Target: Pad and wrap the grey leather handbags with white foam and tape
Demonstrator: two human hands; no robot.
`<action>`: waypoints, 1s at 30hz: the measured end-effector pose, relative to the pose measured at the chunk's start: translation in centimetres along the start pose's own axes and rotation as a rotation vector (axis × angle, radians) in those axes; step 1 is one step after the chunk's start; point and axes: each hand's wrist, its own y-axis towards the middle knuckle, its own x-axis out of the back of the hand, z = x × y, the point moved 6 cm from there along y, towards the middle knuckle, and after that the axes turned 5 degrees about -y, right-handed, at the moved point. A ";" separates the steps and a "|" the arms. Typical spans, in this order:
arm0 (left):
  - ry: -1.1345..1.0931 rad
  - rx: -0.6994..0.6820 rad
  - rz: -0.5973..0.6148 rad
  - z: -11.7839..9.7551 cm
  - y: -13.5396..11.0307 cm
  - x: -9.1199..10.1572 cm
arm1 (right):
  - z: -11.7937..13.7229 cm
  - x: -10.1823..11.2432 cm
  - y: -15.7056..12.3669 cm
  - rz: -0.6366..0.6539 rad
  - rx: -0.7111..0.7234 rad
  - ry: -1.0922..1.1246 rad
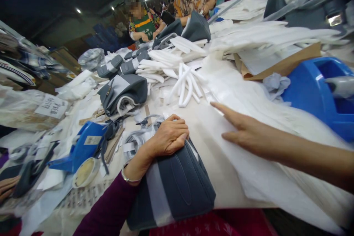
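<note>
Broadly, table [210, 162]: heaped with white sheets, foam strips and grey bags.
White sheets [249, 125]: spread flat under the right hand.
Grey bag [177, 188]: at the near table edge, below the left fist.
Right hand [243, 131]: fingers together, extended, pressing flat on the sheets.
Left hand [170, 136]: fingers curled tight, clamped on the bag's top edge.

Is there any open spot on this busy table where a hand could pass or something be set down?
The flattest free patch is the white sheet between the left hand on the dark grey bag and the right hand. Beyond them it is crowded: white padded strips, grey bags, a blue bin, and clutter at left.
</note>
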 end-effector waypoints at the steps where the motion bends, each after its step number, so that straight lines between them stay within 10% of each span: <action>1: 0.001 -0.001 -0.004 0.0 0.0 0.0 | 0.1 -1.8 -0.5 0.087 0.006 0.080; 8: 0.013 0.001 -0.049 0.1 -0.3 0.2 | 2.0 -8.2 -1.3 0.250 -0.072 0.465; 24: -0.022 -0.035 -0.122 0.8 -0.4 0.2 | 2.8 -12.6 3.5 0.198 -0.094 0.717; 30: -0.057 -0.012 -0.094 1.3 -0.4 -0.3 | 2.0 -9.8 0.5 0.342 -0.191 0.700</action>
